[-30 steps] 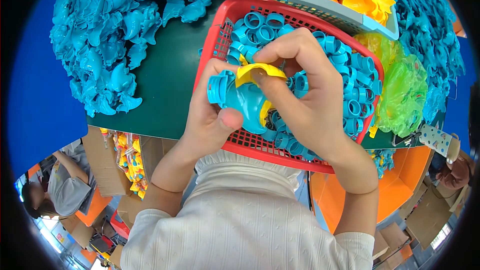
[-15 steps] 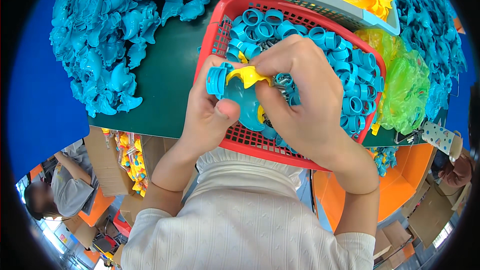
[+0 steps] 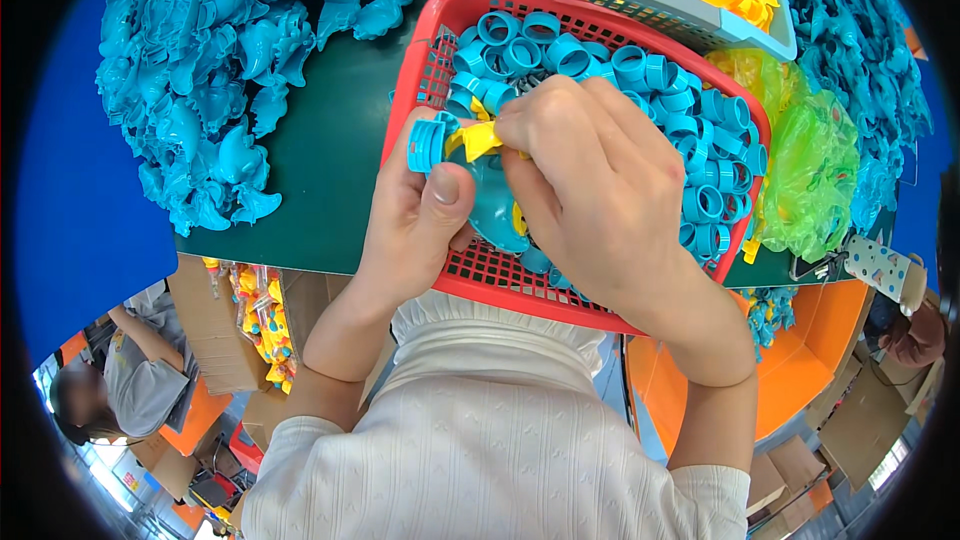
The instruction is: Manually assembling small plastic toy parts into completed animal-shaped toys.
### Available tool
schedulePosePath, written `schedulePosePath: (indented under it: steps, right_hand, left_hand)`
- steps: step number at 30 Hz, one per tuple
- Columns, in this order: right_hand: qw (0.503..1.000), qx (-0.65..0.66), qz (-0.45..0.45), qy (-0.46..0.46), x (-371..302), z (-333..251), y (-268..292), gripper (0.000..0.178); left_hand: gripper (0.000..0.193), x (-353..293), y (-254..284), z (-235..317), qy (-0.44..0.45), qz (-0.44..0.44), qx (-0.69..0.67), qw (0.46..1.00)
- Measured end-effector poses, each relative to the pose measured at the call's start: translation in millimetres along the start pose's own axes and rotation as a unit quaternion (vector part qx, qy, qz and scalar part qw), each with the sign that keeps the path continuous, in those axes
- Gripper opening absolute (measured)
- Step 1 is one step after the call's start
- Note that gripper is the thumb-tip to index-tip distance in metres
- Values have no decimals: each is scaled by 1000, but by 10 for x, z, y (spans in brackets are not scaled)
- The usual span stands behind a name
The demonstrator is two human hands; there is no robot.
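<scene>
Head view: blue toy [image 3: 497, 208] apparently upright; both hands' fingers [image 3: 540, 120] pinching it.

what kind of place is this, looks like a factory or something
Most likely a toy assembly workshop. A red basket full of identical blue rings, heaps of blue moulded toy parts on the green table, and cardboard boxes on the floor all point to piecework by hand.
</scene>
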State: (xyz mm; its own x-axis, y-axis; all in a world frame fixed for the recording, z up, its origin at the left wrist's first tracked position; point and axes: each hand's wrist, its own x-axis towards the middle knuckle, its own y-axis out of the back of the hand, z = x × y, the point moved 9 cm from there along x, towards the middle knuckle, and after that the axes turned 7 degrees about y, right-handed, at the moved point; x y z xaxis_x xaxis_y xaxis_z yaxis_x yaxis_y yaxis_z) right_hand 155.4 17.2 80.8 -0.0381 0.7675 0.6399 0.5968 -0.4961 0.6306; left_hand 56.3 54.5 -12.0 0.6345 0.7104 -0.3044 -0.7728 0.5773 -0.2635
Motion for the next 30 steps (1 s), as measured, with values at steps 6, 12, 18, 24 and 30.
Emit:
schedulePosePath:
  steps: [6,12,18,24,30]
  right_hand:
    - [996,21,-42,-80,-21,101,-13,20]
    - [986,33,-94,-136,-56,154,-131,18]
    - [993,9,-67,-99,-28,93,-58,17]
    - [975,136,-126,-121,-55,84,-150,23]
    - [981,180,-47,-57,-1,148,-26,31]
  left_hand:
    - [47,15,12,77,-23,39,39,998]
    - [32,-12,67,128,-75,81,36,993]
    - [31,-44,81,177,-120,81,103,984]
    - [49,-55,215,202,-111,154,47,981]
    - [71,-9,171,132,-68,81,0,994]
